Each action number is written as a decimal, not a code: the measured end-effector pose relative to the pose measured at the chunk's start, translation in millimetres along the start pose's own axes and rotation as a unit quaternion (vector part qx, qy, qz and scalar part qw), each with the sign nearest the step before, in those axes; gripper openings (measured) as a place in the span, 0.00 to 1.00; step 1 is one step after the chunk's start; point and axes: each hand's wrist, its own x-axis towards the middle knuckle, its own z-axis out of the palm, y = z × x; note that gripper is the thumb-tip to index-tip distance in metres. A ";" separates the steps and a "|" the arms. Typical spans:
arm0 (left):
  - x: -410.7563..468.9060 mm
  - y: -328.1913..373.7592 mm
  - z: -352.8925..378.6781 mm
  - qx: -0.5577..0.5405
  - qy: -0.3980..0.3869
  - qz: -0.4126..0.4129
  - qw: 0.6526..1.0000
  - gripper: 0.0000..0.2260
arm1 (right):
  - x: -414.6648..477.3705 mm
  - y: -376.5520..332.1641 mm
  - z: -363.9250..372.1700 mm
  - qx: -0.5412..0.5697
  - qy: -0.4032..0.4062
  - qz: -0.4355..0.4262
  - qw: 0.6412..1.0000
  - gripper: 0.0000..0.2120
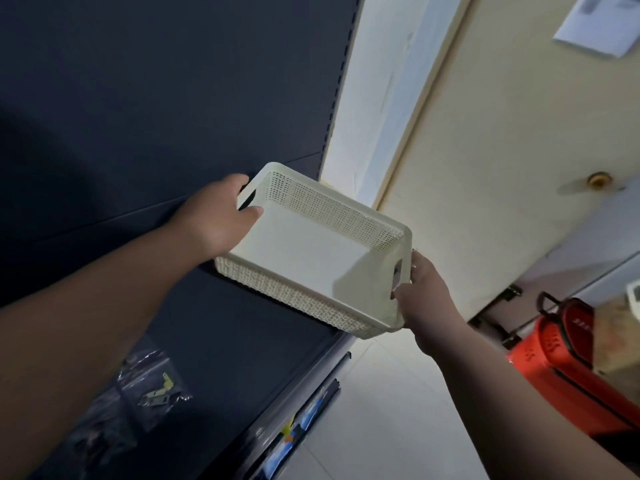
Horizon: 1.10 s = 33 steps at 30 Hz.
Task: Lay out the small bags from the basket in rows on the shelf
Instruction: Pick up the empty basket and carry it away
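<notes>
small bags (152, 386) of clear plastic lie low on the left, on the dark shelf (242, 341), partly hidden under the left forearm. one of them holds small pale metal pieces; what the others hold is too dim to tell, and so is their number. along the shelf's front edge runs a label strip (287, 434) with a blue and yellow tag in it. beside that edge is the pale tiled floor (363, 410).

farther out, both arms reach to the cream perforated basket (311, 251), which is at the right end of the shelf and tilted toward the camera so that its smooth inner floor shows. its near right corner juts past the shelf edge over the tiles; whether its base touches the shelf cannot be told. the left hand (218, 216) grips the left end, fingers curled into the handle slot and thumb laid on the inside. the right hand (426, 299) grips the right end, thumb at the handle slot and fingers wrapped round the outer wall.

to the right, on the floor, stands an orange case (571, 368) with black trim. behind the basket rises the shelf unit's dark back panel (138, 98). beyond it is a cream door (485, 168) with a brass knob (599, 180) and a sheet of paper (595, 26) stuck near the frame's upper right corner.
</notes>
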 end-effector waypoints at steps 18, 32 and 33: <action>-52.8 198.8 231.1 -0.118 -0.085 0.082 0.986 0.09 | -16.6 145.6 -260.7 -0.020 0.237 0.063 0.969 0.20; -119.4 416.5 451.7 -0.094 -0.186 0.195 0.959 0.13 | -47.5 276.4 -520.1 -0.036 0.361 0.152 0.919 0.16; -119.6 428.2 463.6 -0.093 -0.192 0.203 0.956 0.13 | -47.5 282.9 -531.3 -0.034 0.368 0.157 0.916 0.16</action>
